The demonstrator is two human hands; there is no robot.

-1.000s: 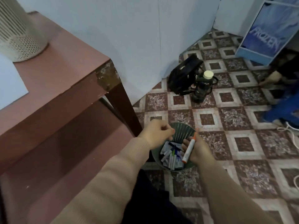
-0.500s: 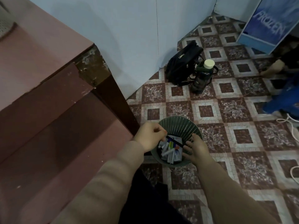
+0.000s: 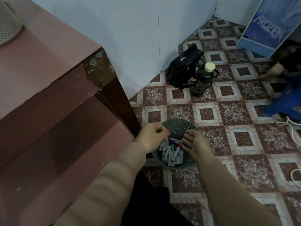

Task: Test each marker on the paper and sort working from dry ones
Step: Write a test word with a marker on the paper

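Observation:
A green slatted basket (image 3: pixel 179 122) stands on the tiled floor beside the table leg. Several white markers (image 3: pixel 170 151) with coloured caps lie inside it on scraps of paper, one with an orange cap (image 3: pixel 179 145) on top. My left hand (image 3: pixel 152 136) is curled over the basket's left rim and appears to grip it. My right hand (image 3: pixel 196 144) hovers over the right side of the basket, fingers straight and spread, holding nothing.
A pink-brown table (image 3: pixel 48 66) with a lower shelf fills the left; a white perforated container (image 3: pixel 8 26) stands on it. A black backpack (image 3: pixel 184 66) and a dark bottle (image 3: pixel 203 79) stand by the wall. At right are a blue printed box (image 3: pixel 268 26), blue cloth (image 3: pixel 286 101) and a white cable (image 3: pixel 293 129).
A second ago my right hand held an orange-capped marker over the basket. It has let go; the marker lies in the basket and the hand is open. My view tilted downward.

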